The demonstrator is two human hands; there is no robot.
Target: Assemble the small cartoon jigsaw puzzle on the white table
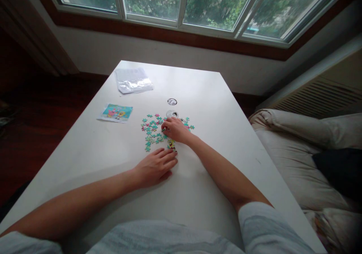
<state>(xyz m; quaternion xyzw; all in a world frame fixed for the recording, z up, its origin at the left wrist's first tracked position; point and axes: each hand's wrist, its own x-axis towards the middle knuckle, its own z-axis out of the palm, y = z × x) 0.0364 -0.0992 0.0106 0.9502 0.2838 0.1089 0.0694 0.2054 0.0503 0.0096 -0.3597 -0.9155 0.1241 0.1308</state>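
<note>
Two bare hands work over one white table [215,110], its two far corners in view and its near edge hidden by the person's body. Jigsaw pieces [148,144], mostly green with touches of pink, lie in one loose spread around the middle of the table; there are dozens, too small and crowded to count exactly, and some are covered by the right hand. One yellow printed patch [171,144] sits on the side of the spread toward the near edge; whether it is one piece or several joined is hard to make out.

The left hand [158,166] lies palm down, fingers extended and slightly parted, tips at the patch; nothing shows in its grasp, though its underside is hidden. The right hand [175,129] is half curled above the pieces, thumb and fingers bunched; I cannot tell whether it pinches one.

Beyond it, toward the far edge, are two round objects: a clear dish [172,114], partly behind the right hand, and a disc [172,101], its markings unreadable. One cartoon picture sheet [117,112] lies near the left edge. One clear plastic sleeve [133,81] lies at the far left corner, its contents blurred by glare.
</note>
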